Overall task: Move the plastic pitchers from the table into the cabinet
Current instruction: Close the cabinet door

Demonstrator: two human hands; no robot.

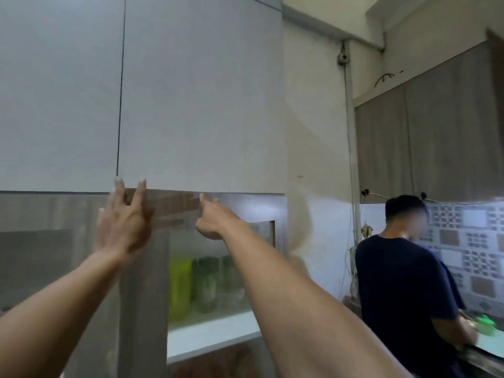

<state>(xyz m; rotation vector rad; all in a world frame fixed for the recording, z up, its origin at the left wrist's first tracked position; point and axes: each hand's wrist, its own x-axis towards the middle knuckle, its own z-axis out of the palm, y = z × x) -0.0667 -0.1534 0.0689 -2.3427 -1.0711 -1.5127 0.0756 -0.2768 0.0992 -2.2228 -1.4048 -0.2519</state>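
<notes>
Both hands reach up to the closed grey cabinet door point(201, 99).
Left hand point(122, 219) open and empty, right hand point(215, 219) curled, empty; pitchers point(180, 287) stand upright behind glass below.

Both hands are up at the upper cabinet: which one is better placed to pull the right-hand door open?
Probably the right hand: its fingertips sit under the bottom edge of the right-hand door, ready to hook and pull. The left hand lies flat, fingers spread, near the seam between the doors, gripping nothing.

A person in a dark t-shirt point(403, 290) stands at the right, beside a patterned tile wall point(469, 241) under wood-grain wall cupboards point(436, 132).
</notes>
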